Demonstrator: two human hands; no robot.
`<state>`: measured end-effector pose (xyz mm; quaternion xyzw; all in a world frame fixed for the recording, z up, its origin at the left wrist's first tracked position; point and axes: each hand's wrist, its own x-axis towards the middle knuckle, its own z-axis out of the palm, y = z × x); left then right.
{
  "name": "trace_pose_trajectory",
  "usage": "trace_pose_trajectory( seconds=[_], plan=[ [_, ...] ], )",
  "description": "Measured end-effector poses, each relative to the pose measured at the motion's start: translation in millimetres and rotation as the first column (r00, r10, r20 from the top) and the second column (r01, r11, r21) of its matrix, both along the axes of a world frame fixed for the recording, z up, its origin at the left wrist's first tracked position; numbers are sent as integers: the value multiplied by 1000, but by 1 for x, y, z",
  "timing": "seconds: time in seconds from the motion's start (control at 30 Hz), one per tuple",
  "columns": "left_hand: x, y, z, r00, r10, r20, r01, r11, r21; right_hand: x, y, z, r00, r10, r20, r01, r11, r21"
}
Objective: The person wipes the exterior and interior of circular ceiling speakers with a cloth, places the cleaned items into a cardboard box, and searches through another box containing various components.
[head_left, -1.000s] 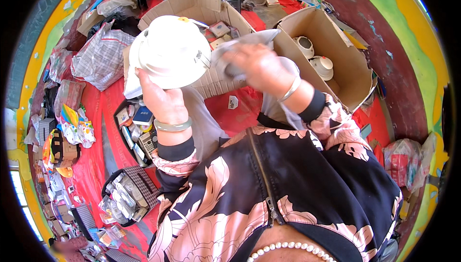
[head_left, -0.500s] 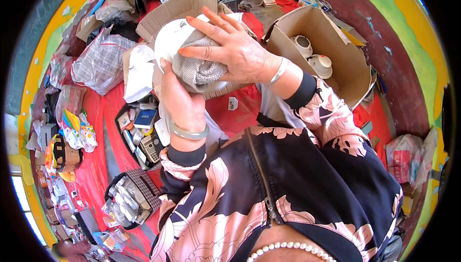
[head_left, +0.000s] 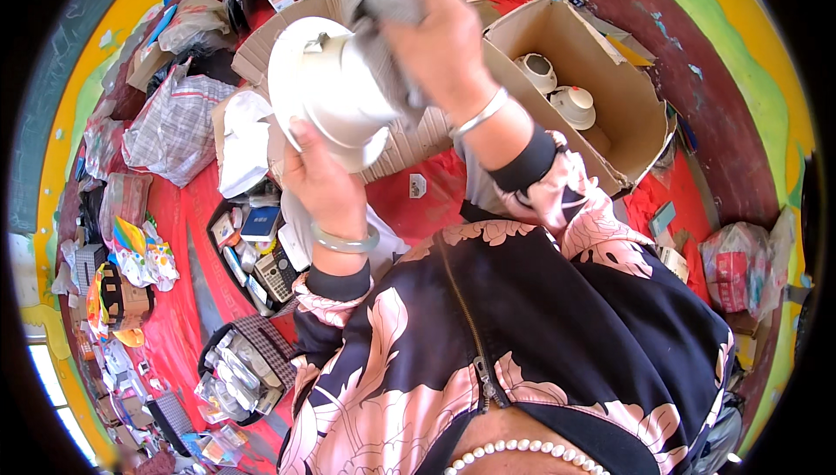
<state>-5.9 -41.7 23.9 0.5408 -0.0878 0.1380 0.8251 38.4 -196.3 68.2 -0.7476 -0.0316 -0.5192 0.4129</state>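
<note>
Wht rnd fixture [head_left: 333,87], wide rim [head_left: 282,83], sm. clip [head_left: 315,43], tilted

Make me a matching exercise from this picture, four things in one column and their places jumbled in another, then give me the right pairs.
Things:
1. Big white fitting
2. Grey cloth
3. Calculator
4. Two small white fittings

Places:
A. Inside the cardboard box on the right
B. In the right hand
C. Next to the blue booklet
D. In the left hand

Right pairs: 1-D, 2-B, 3-C, 4-A
</note>
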Motion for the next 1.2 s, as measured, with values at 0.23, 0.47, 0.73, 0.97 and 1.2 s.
trace_pose_trajectory(
  seconds=[0.23,0.47,0.73,0.97,1.2],
  plan=[
    [10,23,-2,953,-270,-135,217,924,-315,-23,-51,44,644,749,155,-701,497,511],
    [1,14,8,929,-354,-103,305,894,-328,-34,-8,5,869,444,-217,-489,711,-505],
    [-5,25,3,976,-204,-82,191,971,-140,-13,5,3,970,102,-221,-139,978,-155],
    [13,40,-3,947,-296,-123,204,852,-482,0,-97,14,898,439,-23,-373,787,491],
    [19,51,-11,943,-309,-125,213,847,-488,-32,-11,24,924,383,-11,-373,891,-260]
  ],
)
